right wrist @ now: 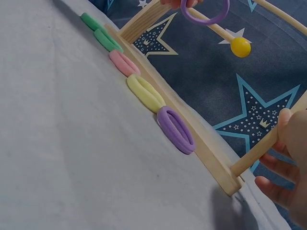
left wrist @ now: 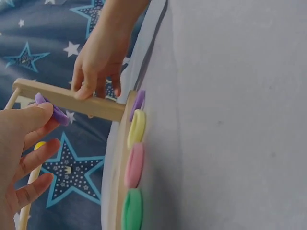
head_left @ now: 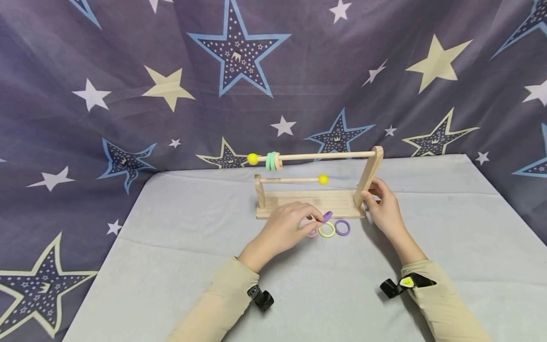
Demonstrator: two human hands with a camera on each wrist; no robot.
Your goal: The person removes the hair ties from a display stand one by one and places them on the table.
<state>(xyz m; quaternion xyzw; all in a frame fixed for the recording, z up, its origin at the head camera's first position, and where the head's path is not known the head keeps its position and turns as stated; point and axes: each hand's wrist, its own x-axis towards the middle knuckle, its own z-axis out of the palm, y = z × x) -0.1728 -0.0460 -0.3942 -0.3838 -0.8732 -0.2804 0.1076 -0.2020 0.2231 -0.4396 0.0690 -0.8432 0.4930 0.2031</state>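
My left hand (head_left: 285, 229) pinches a purple ring (left wrist: 59, 116) between thumb and fingers, raised above the front edge of a wooden stand (head_left: 333, 203). On the right, my right hand (head_left: 386, 212) grips the stand's tall upright post (head_left: 369, 172), thumb in front and fingers behind. Along the base's front lie a second purple ring (right wrist: 176, 130), a yellow ring (right wrist: 145, 93), a pink ring (right wrist: 123, 63) and two green rings (right wrist: 108, 40); the left hand covers the green ones in the head view. Several green and peach rings (head_left: 271, 161) hang on the upper rod.
The upper rod (head_left: 329, 156) ends at the left in a yellow ball (head_left: 252, 159). A shorter lower rod (head_left: 295, 180) runs right from a short post (head_left: 259, 192) to another yellow ball (head_left: 323, 179). A starry curtain (head_left: 299, 61) hangs behind the grey-covered table (head_left: 179, 213).
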